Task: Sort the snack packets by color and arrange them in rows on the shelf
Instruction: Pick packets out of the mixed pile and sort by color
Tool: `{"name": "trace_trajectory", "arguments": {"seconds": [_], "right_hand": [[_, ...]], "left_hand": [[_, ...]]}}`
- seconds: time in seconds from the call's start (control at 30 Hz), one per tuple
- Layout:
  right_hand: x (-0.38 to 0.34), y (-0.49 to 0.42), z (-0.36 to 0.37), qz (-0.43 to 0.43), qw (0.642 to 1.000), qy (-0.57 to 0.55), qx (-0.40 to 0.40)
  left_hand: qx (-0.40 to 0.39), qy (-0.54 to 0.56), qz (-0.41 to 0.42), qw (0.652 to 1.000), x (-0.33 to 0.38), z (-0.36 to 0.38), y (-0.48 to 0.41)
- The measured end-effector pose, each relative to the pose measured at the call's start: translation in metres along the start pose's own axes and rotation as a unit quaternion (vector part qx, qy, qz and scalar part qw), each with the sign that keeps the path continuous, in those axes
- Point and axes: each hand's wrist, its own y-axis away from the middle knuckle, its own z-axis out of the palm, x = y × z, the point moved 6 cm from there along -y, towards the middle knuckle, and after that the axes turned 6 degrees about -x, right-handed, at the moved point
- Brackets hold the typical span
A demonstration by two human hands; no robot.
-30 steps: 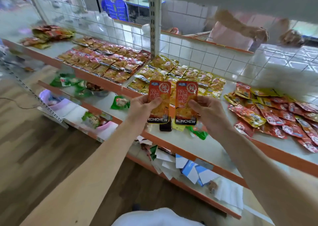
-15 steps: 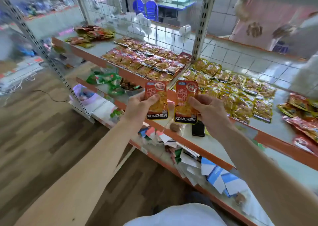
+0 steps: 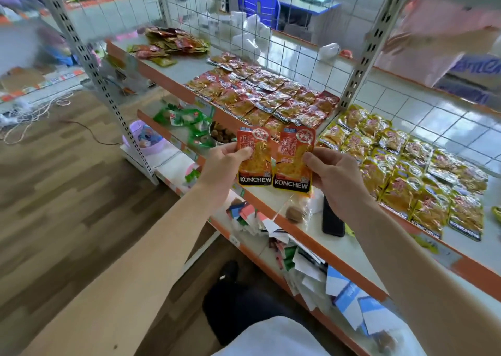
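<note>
An orange-red foil snack packet marked KONCHEW is pinched by the left hand, the thumb pressed on its front and the fingers curled behind. A second, matching orange-red foil packet is gripped the same way by the right hand. The hands are kept apart, one at each outer side, while the two packets are held upright side by side with their inner edges touching or just overlapping, in the air over the front of the white metal shelf with an orange front edge. Beyond the packets, red-brown packets are laid in tidy rows on the left section of that shelf, and yellow packets are set in rows on the right section. A loose heap of mixed packets is seen at the far left end. A black phone is laid flat near the front edge, below the right hand. The back of the shelf is closed by a white wire grid. On the tier below, green packets, a lilac plastic bowl and scattered paper cards are seen. The floor is covered in brown wood-pattern planks, and blue chairs are visible through the grid.
</note>
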Motion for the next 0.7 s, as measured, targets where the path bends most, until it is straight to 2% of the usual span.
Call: {"name": "trace_trajectory", "arguments": {"seconds": [0.3,0.7], "right_hand": [[0.000,-0.087,0.050,0.006,0.999,-0.022,0.041],[-0.016,-0.196,0.115,0.014,0.996,-0.016,0.082]], "left_hand": [[0.041,-0.077,0.003,0.996,0.027,-0.071,-0.091],[0.012,-0.128,-0.017,0.992,0.083,-0.127,-0.201]]}}
